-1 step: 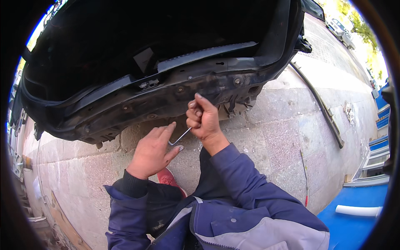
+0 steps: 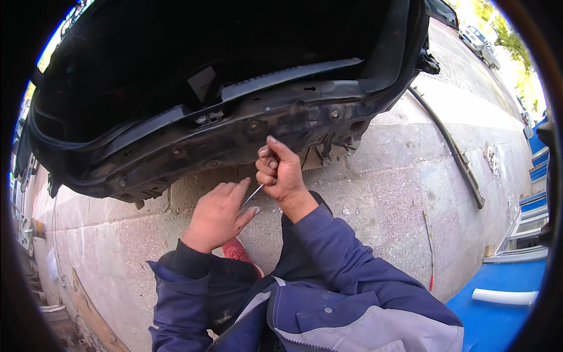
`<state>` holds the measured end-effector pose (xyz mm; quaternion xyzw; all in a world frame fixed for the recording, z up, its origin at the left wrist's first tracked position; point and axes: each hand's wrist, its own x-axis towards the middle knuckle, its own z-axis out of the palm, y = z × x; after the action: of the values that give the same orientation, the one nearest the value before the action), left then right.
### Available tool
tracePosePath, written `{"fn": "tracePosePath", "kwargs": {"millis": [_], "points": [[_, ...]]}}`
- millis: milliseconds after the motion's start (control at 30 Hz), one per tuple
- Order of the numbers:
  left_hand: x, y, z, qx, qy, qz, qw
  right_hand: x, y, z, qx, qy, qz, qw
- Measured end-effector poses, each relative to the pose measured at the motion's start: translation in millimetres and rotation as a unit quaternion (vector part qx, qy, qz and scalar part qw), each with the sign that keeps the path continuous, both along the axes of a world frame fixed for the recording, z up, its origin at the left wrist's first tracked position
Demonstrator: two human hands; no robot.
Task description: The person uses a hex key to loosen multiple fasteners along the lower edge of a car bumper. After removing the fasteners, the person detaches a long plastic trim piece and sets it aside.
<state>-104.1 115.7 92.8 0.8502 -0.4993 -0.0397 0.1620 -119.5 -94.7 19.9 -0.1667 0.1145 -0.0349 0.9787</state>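
Observation:
My right hand (image 2: 284, 176) is closed in a fist, thumb uppermost, around one end of a thin metal rod (image 2: 251, 196). The rod slants down and left towards my left hand (image 2: 217, 212), and its far end is hidden there. My left hand is back upward with its fingers stretched out and the thumb held apart, beside the rod. Just beyond both hands is the lower edge of a black car body section (image 2: 234, 139), its trunk-like cavity dark. Round fasteners (image 2: 254, 125) dot that edge.
A long dark trim strip (image 2: 451, 146) lies on the stone pavement (image 2: 387, 211) to the right. A thin red-ended rod (image 2: 429, 252) lies nearer. At right, a white tube (image 2: 503, 296) rests on a blue surface (image 2: 487, 320). A wooden board (image 2: 94, 311) lies lower left.
My right hand has shifted slightly left and towards me, bringing the rod closer to my left hand. The rod's bent end, visible before, is now hidden. My left hand has barely moved.

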Motion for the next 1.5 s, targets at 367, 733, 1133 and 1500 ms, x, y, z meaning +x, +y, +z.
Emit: {"fn": "tracePosePath", "kwargs": {"millis": [367, 733, 1133, 1500], "points": [[-7.0, 6.8, -18.4, 0.072, -0.062, 0.145, 0.985, -16.9, 58.4, -24.5, 0.018, -0.060, 0.026, 0.998], [-9.1, 11.8, -19.6, -0.062, -0.096, 0.135, 0.984, -29.5, 81.5, -24.1, -0.279, -0.038, 0.038, 0.959], [-5.5, 18.2, -20.8, -0.095, -0.100, 0.114, 0.984, -23.9, 47.4, -22.3, -0.225, 0.009, 0.001, 0.974], [-8.6, 30.5, -19.1, -0.009, 0.020, 0.001, 1.000, -58.2, -8.0, 7.6, -0.391, 0.051, 0.108, 0.913]]}}
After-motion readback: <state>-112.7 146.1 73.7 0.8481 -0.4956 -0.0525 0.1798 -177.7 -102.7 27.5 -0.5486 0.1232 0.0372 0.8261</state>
